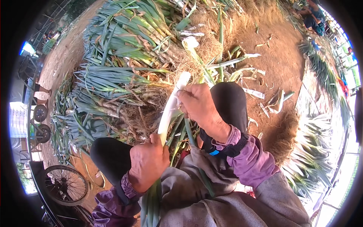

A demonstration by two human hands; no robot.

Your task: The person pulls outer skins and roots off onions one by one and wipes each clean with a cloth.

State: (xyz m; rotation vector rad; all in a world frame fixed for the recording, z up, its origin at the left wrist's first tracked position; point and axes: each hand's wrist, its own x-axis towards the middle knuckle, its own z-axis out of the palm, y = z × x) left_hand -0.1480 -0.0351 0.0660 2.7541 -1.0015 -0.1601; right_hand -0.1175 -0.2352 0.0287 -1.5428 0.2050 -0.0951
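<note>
My left hand (149, 163) is closed around a leek (167, 122) just below its white stalk. Its green leaves pass under the hand and down over my lap. Higher up, my right hand (198, 106) pinches the side of the white shank, close to the cut root end. Whether a strip of outer skin is between those fingers cannot be told. Below the right hand a separate green leaf (189, 132) hangs between my knees.
Untrimmed leeks (124, 37) with dry roots lie heaped ahead and left. Peeled scraps (276, 103) litter the earth floor. Cleaned leeks (309, 153) lie in rows at right, beside a root pile (285, 139). A spoked wheel (66, 184) stands lower left. Another person (313, 18) is far right.
</note>
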